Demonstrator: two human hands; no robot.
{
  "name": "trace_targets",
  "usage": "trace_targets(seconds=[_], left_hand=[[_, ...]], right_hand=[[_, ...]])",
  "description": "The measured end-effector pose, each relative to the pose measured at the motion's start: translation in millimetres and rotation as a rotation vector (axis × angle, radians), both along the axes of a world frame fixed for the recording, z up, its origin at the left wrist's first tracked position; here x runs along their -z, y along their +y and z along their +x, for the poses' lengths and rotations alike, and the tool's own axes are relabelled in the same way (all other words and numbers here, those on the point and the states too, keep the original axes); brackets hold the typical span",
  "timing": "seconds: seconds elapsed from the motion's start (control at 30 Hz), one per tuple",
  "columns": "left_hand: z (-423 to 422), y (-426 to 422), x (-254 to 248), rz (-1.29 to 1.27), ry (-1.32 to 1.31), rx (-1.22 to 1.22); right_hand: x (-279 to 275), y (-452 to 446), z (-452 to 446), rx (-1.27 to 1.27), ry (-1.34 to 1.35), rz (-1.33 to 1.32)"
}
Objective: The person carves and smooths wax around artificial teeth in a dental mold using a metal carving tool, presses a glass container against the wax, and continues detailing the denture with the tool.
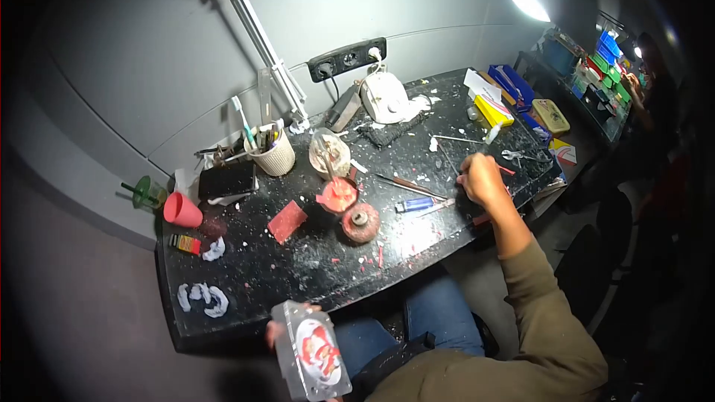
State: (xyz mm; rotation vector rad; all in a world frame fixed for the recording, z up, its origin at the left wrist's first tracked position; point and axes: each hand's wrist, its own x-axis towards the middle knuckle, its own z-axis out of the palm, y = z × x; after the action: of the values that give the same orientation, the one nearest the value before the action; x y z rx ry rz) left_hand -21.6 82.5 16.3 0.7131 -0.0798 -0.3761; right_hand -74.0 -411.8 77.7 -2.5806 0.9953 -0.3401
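Note:
My left hand [274, 333], blurred and partly hidden, grips a grey translucent block [289, 357] at the front edge of the table. Set in the block's face is a white oval dental model [304, 336] with red wax on it. Over the right part of the table, my right hand [480, 179] is closed, its fingers curled. A slim tool with a pale, shiny tip [492, 134] sticks up beyond the fingers, seemingly held in them; its handle is mostly hidden. Thin metal instruments [456, 138] and a blue lighter [417, 205] lie left of this hand.
A round burner [360, 223], a bowl of pink wax [339, 195] and a pink wax sheet [287, 222] occupy the middle. Behind stand a tool cup [273, 155], a lamp arm [257, 26] and a white device [384, 97]. Boxes [491, 110] line the right; another person [659, 82] is beyond.

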Motion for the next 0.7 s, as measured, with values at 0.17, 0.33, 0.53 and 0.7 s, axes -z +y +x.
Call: trace_targets(seconds=[0.17, 0.33, 0.53, 0.7], left_hand=[[41, -25, -88, -0.139, 0.509, 0.283], [35, -29, -183, -0.233, 0.514, 0.436], [31, -20, -283, -0.232, 0.466, 0.467], [57, -5, -314, -0.17, 0.446, 0.524]], right_hand=[[8, -35, 55, 0.206, 0.353, -0.019], [-13, -34, 55, 0.225, 0.5, 0.18], [-52, -23, 20, 0.296, 0.35, 0.185], [-43, 6, -37, 0.419, 0.206, 0.257]])
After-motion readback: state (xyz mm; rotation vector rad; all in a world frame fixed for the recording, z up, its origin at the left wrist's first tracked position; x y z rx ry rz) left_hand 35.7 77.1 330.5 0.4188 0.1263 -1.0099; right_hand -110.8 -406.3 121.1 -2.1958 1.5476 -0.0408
